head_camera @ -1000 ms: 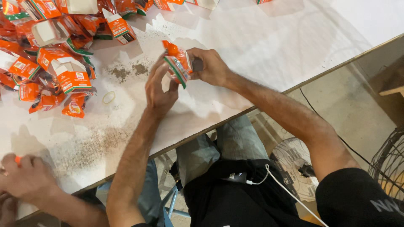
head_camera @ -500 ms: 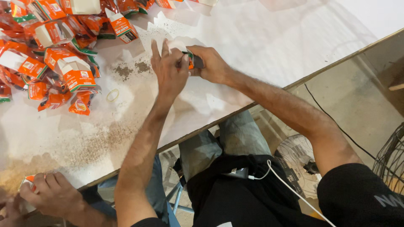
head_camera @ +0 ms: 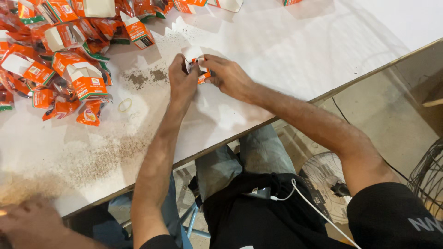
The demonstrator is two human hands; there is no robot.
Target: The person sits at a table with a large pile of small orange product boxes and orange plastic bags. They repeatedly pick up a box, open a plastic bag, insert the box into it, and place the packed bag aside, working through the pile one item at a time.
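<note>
White table (head_camera: 286, 50) fills the upper frame, its edge running diagonally to the right. Heap of orange cartons and pouches (head_camera: 60, 60) occupies the upper left. Brown powder (head_camera: 83, 157) is scattered across the lower left surface. Left hand (head_camera: 182, 83) and right hand (head_camera: 228, 78) meet at upper centre, fingers of both closed on a small orange-and-white carton (head_camera: 198, 64) held just above the table. Rubber band (head_camera: 124, 105) lies near the heap. Another person's hand (head_camera: 30, 226) shows at lower left.
</note>
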